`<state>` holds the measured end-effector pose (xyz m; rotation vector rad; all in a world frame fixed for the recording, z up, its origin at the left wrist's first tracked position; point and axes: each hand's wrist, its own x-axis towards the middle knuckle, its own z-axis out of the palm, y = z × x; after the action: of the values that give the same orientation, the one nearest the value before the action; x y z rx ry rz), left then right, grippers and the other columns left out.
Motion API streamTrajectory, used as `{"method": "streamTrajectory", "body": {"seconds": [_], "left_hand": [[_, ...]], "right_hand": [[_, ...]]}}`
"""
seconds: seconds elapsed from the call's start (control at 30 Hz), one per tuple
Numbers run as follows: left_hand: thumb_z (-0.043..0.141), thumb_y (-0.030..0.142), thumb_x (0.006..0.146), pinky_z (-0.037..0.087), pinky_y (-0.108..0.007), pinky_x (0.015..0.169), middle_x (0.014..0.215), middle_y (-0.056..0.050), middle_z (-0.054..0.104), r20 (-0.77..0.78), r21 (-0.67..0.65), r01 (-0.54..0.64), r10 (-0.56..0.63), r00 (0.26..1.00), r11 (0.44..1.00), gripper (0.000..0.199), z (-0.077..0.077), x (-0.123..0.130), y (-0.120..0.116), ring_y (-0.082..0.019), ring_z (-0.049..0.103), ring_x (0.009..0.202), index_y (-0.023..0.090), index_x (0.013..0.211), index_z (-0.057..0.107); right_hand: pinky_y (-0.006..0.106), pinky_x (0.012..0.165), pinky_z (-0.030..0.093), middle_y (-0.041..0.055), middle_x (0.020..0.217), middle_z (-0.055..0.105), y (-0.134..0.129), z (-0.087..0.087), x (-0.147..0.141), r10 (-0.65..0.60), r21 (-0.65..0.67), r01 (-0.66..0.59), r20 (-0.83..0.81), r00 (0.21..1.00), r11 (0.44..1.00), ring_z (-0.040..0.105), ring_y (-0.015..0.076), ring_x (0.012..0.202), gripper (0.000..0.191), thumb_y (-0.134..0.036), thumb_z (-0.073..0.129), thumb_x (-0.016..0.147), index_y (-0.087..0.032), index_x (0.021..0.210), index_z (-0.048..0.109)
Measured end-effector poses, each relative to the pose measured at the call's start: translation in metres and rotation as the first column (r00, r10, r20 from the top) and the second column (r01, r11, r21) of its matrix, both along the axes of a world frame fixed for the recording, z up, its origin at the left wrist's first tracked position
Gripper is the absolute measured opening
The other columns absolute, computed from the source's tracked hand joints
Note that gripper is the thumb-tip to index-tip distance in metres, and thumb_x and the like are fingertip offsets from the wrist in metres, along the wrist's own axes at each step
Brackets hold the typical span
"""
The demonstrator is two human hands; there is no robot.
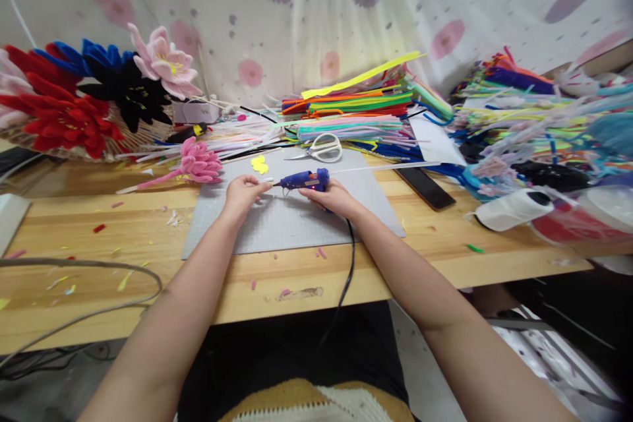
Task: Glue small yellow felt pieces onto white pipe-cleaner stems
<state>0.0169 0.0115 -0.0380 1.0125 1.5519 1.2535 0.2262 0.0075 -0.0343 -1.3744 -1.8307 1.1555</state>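
Note:
My right hand [334, 196] is closed round the handle of a blue hot glue gun [302, 179], its nozzle pointing left. A long translucent glue stick [388, 167] sticks out of the gun's back. My left hand [243, 194] pinches a small white piece [267, 180] beside the nozzle tip; its kind is too small to make out. Both hands are over a grey cutting mat [277, 231]. Just beyond them on the mat lie a yellow petal-shaped piece [259, 164] and white-handled scissors [325, 148]. To the left rests a pink pipe-cleaner flower [200, 163].
Bundles of coloured pipe cleaners [351, 105] are piled at the back. Finished fuzzy flowers [74, 115] crowd the left rear. A black phone [426, 188] and a white spool [514, 210] lie to the right. The gun's black cord [351, 264] hangs over the front edge.

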Motion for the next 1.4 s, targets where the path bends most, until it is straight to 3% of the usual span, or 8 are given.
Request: {"method": "streamTrajectory", "body": {"seconds": [0.47,0.77,1.07,1.23,1.4], "left_hand": [[0.076,0.023,0.044,0.037,-0.018,0.042,0.051,0.004,0.053,-0.007,-0.004,0.054,-0.054,0.999,0.999,0.036,0.003,0.001,-0.002,-0.005,0.046,0.042,0.016,0.063,0.045],[0.072,0.020,0.047,0.039,-0.017,0.044,0.064,0.000,0.062,0.051,0.009,0.052,-0.052,0.997,0.999,0.040,0.004,0.003,-0.003,-0.008,0.055,0.050,0.018,0.068,0.039],[0.070,0.017,0.048,0.040,-0.018,0.044,0.062,0.004,0.061,0.076,0.015,-0.014,0.013,0.997,1.000,0.046,0.005,0.004,-0.005,-0.008,0.054,0.047,0.020,0.075,0.034],[0.069,0.017,0.048,0.041,-0.018,0.046,0.061,0.005,0.060,0.060,0.024,-0.024,0.023,0.998,0.999,0.046,0.004,0.003,-0.004,-0.006,0.052,0.046,0.020,0.076,0.033],[0.069,0.018,0.048,0.041,-0.018,0.047,0.061,0.005,0.060,0.060,0.039,-0.032,0.030,0.998,0.999,0.046,0.002,0.003,-0.004,-0.006,0.051,0.045,0.020,0.076,0.033]], "right_hand": [[0.022,0.042,0.031,-0.0034,0.043,0.045,0.002,0.001,0.000,-0.034,0.002,0.034,0.002,0.999,0.999,0.040,0.0073,0.039,0.046,-0.062,0.057,0.067,-0.016,0.060,0.053],[0.022,0.042,0.033,-0.0020,0.044,0.047,0.007,-0.002,0.007,-0.160,0.006,0.161,-0.070,0.985,0.987,0.041,0.0073,0.039,0.046,-0.061,0.058,0.066,-0.016,0.060,0.054],[0.021,0.042,0.033,-0.0018,0.045,0.048,0.011,0.002,0.016,-0.302,0.036,0.309,-0.137,0.944,0.950,0.040,0.0067,0.039,0.045,-0.059,0.058,0.066,-0.015,0.059,0.054],[0.023,0.044,0.036,0.0002,0.046,0.051,0.019,0.000,0.040,-0.377,0.088,0.379,-0.034,0.925,0.921,0.044,0.0088,0.041,0.047,-0.061,0.058,0.065,-0.015,0.063,0.059],[0.027,0.060,0.044,0.0057,0.067,0.064,0.025,-0.004,0.063,-0.418,0.231,0.383,0.129,0.899,0.894,0.059,0.0168,0.064,0.046,-0.056,0.062,0.064,-0.016,0.085,0.068]]}}
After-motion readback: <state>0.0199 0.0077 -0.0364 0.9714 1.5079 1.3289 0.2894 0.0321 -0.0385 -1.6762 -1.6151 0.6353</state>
